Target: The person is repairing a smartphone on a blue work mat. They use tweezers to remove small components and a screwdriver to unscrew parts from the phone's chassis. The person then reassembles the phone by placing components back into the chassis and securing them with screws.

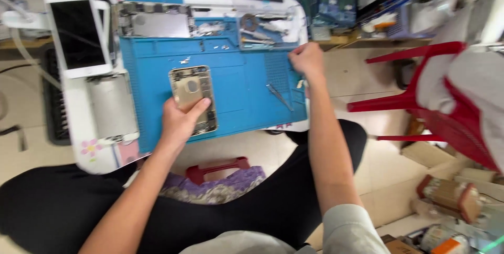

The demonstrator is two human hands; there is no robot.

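Observation:
A gold phone housing (193,96), opened and without its screen, lies on a blue repair mat (236,86). My left hand (180,122) grips its lower end, thumb across the inside. My right hand (306,60) is curled shut at the mat's right edge; whether it holds something small I cannot tell. Metal tweezers (279,97) lie on the mat between the housing and my right hand.
A white phone screen (79,33) and a silver back plate (111,108) rest on the small white table (79,149) left of the mat. Another opened phone (157,23) and tools (260,28) sit at the mat's far edge. A red plastic chair (420,96) stands right.

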